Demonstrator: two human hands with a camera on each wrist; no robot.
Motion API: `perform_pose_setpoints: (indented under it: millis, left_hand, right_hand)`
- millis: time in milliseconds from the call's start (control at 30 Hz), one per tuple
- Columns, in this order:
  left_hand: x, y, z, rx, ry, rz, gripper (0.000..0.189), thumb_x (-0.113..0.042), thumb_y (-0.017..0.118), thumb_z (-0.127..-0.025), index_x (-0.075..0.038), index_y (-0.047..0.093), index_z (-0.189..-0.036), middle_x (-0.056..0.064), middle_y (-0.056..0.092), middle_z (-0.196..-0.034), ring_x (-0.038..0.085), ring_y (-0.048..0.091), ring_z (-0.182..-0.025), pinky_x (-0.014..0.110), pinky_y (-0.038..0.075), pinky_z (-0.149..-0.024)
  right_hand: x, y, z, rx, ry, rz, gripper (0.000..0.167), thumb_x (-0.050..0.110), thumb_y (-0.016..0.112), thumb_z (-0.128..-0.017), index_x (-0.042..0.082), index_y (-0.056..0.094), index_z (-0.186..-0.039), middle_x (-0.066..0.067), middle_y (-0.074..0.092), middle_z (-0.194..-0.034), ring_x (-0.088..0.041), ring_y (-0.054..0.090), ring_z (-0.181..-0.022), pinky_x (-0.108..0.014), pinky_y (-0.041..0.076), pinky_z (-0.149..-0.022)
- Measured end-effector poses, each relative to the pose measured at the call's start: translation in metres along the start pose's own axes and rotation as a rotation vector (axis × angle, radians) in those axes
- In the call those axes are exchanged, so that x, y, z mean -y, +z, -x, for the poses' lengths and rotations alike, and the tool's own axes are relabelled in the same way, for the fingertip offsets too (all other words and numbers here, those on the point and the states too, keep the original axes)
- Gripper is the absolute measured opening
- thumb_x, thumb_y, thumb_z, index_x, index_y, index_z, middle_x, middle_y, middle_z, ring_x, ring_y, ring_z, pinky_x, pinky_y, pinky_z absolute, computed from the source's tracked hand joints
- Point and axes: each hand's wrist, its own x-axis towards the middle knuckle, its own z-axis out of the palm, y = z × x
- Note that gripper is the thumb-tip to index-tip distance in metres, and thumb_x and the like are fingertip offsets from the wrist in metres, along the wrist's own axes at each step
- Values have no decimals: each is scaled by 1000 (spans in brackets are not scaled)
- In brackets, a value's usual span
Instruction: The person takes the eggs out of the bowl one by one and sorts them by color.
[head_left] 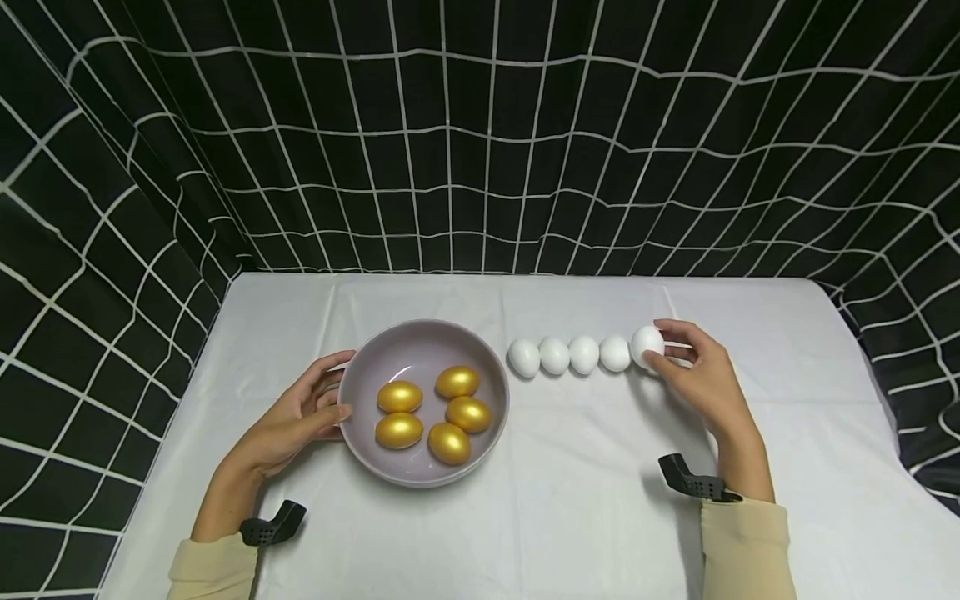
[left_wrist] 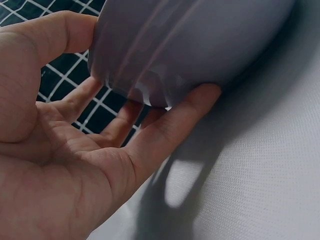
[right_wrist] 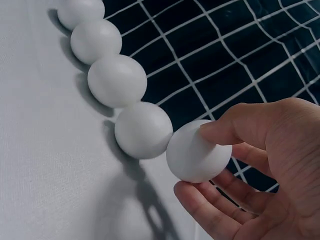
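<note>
My left hand (head_left: 296,417) holds a mauve bowl (head_left: 427,329) by its left side. In the left wrist view, the thumb lies at the rim and the other fingers spread along the outer wall (left_wrist: 200,45). Inside the bowl rest several golden eggs (head_left: 400,397). To its right, several white eggs (head_left: 554,356) form a row on the white cloth. At the right end of that row, my right hand (head_left: 701,375) pinches a white egg (right_wrist: 195,152) between thumb and fingers. That egg meets the neighbouring egg (right_wrist: 143,130) in the right wrist view.
A white cloth (head_left: 585,500) covers the table. Black sheeting with white netting (head_left: 465,150) rises behind the table and along both sides. Each wrist carries a black camera mount (head_left: 273,525) beside a beige sleeve (head_left: 742,542).
</note>
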Motion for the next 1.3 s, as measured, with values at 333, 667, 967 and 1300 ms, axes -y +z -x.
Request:
perform_pose_setpoints:
  millis: [333,667,967,1300]
  left_hand:
    - [0,0,0,1,6,7,73,-6,63,-103,-16,25,-165,23,35,-162,6,63,-126,38,63,-91]
    - [2,1,1,-9,6,4,74,-5,64,-103,-16,26,-165,23,36,-162,7,63,-125,38,63,-90]
    - [2,-1,1,-17,-5,-9,75,-6,65,-102,-16,26,-165,23,35,-162,7,63,-126,38,63,-90]
    - [3,0,-2,-11,4,-1,73,-6,64,-103,-17,26,-165,21,38,-160,7,64,-124,37,63,-88]
  right_hand:
    - [-3,8,-2,-31,43,63,52,27,76,-98,9,61,-144,-15,63,-143,2,56,-106,-19,46,-86]
    - [-7,16,-6,-71,-16,166,50,17,76,-96,3,61,-141,-27,66,-136,-41,67,-118,-29,46,-88]
    - [-8,22,-3,-27,-42,216,51,19,71,-100,-2,58,-143,-31,62,-134,-47,68,-116,-45,57,-93]
    - [-3,18,-2,15,-56,225,58,24,69,-102,-3,51,-150,-34,56,-139,-50,63,-122,-61,54,-102]
